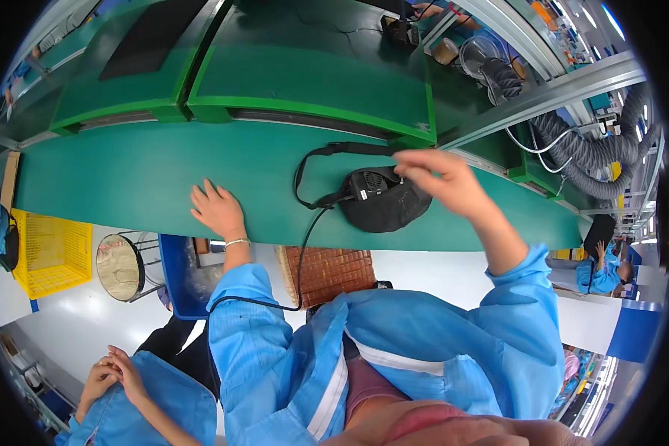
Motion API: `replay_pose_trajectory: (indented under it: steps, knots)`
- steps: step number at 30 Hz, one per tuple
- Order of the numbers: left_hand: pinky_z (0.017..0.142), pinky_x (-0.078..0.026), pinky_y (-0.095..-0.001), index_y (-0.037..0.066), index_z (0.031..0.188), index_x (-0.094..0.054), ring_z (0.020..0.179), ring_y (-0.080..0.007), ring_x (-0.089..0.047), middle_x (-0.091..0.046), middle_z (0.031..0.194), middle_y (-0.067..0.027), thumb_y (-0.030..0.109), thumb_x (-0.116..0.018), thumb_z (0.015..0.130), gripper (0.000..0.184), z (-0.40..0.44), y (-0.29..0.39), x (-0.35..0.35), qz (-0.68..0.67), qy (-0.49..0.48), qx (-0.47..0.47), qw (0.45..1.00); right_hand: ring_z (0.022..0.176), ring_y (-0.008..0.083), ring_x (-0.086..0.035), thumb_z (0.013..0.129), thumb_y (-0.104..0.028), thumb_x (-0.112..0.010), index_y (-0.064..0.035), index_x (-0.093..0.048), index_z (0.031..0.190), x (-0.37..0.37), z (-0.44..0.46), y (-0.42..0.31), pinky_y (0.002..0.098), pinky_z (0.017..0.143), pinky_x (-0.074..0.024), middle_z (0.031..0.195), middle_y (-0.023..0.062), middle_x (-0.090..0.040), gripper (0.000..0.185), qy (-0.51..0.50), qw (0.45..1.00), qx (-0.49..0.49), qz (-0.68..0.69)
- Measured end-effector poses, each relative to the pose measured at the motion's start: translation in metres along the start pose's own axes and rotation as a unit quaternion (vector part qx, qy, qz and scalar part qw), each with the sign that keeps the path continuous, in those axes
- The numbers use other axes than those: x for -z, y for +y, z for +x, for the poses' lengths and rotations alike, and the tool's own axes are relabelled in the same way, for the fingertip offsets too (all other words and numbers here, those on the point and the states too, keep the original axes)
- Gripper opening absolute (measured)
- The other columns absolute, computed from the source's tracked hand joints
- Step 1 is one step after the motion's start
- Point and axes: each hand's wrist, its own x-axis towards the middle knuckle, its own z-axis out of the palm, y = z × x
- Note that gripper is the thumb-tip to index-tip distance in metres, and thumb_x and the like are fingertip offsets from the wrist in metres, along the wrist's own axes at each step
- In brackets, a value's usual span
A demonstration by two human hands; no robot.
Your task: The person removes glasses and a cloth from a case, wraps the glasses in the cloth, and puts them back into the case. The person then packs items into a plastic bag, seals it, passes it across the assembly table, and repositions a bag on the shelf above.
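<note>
My left hand (219, 212) lies flat on the green tabletop (126, 178), fingers spread, holding nothing. To its right is a black waist bag (386, 212) with its strap (299, 175) looped out to the left. In the bag's opening sits a black device (370, 183) with a round grille and a small white label. My right hand (450, 182) is at the bag's upper right edge, thumb and fingers drawn together; what lies between the fingertips is too small to make out. A black cable (302, 260) runs from the bag across my left sleeve.
Green raised shelves (312, 74) border the back of the table. A metal frame (543, 97) and grey ducting (609, 156) stand at right. Below left are a yellow crate (56, 253), a round stool (120, 267) and a blue bin (175, 275). A person's clasped hands (115, 372) are at lower left.
</note>
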Motion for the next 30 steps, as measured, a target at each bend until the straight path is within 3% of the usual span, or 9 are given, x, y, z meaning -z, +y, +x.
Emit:
replay_pose_trajectory:
  steps: [2, 4, 6, 9, 14, 30]
  knots:
    - [0.101, -0.031, -0.0515, 0.010, 0.125, -0.054, 0.126, -0.0290, -0.041, -0.047, 0.134, -0.0151, 0.025, -0.048, 0.091, 0.038, 0.000, 0.000, 0.001, 0.008, 0.002, -0.002, 1.000, 0.096, 0.0192, -0.062, 0.083, -0.007, -0.060, -0.0005, -0.062, 0.112, 0.034, -0.001, -0.059, 0.0322, 0.084, -0.0482, 0.100, 0.0104, -0.067, 0.030, 0.057, 0.991, 0.122, -0.010]
    - [0.099, -0.033, -0.0504, 0.010, 0.126, -0.054, 0.125, -0.0287, -0.043, -0.048, 0.133, -0.0151, 0.025, -0.048, 0.092, 0.038, 0.000, 0.001, 0.002, 0.023, 0.006, -0.007, 1.000, 0.105, 0.0319, -0.057, 0.081, -0.013, -0.064, 0.0018, -0.060, 0.114, 0.063, -0.003, -0.107, 0.0428, 0.091, -0.0444, 0.102, 0.0182, -0.064, 0.036, 0.093, 0.945, 0.314, 0.008]
    - [0.099, -0.033, -0.0505, 0.010, 0.125, -0.054, 0.125, -0.0288, -0.042, -0.048, 0.133, -0.0152, 0.025, -0.048, 0.092, 0.038, 0.001, 0.001, 0.004, 0.024, 0.012, -0.011, 1.000, 0.104, 0.0319, -0.057, 0.080, -0.013, -0.064, 0.0017, -0.060, 0.113, 0.084, -0.007, -0.144, 0.0428, 0.090, -0.0446, 0.102, 0.0182, -0.064, 0.036, 0.120, 0.883, 0.451, -0.045]
    - [0.099, -0.033, -0.0505, 0.010, 0.125, -0.054, 0.125, -0.0291, -0.043, -0.048, 0.133, -0.0157, 0.025, -0.048, 0.091, 0.038, 0.002, 0.004, 0.002, 0.018, 0.012, -0.010, 1.000, 0.103, 0.0319, -0.058, 0.079, -0.012, -0.064, 0.0014, -0.060, 0.112, 0.098, -0.017, -0.177, 0.0429, 0.089, -0.0450, 0.102, 0.0181, -0.064, 0.036, 0.153, 0.807, 0.559, -0.116]
    - [0.099, -0.033, -0.0509, 0.009, 0.125, -0.054, 0.124, -0.0301, -0.043, -0.048, 0.132, -0.0165, 0.024, -0.049, 0.091, 0.038, 0.002, 0.003, 0.004, 0.015, 0.008, -0.015, 1.000, 0.101, 0.0319, -0.058, 0.078, -0.010, -0.064, 0.0011, -0.061, 0.111, 0.112, -0.034, -0.203, 0.0429, 0.088, -0.0456, 0.102, 0.0180, -0.064, 0.035, 0.186, 0.742, 0.619, -0.178]
    - [0.102, -0.031, -0.0529, 0.010, 0.126, -0.053, 0.126, -0.0304, -0.041, -0.046, 0.134, -0.0166, 0.023, -0.049, 0.090, 0.038, -0.001, 0.003, 0.006, 0.007, -0.007, 0.001, 1.000, 0.094, 0.0318, -0.060, 0.073, -0.004, -0.066, 0.0000, -0.063, 0.106, 0.144, -0.080, -0.225, 0.0431, 0.083, -0.0475, 0.100, 0.0177, -0.064, 0.033, 0.259, 0.683, 0.635, -0.251]
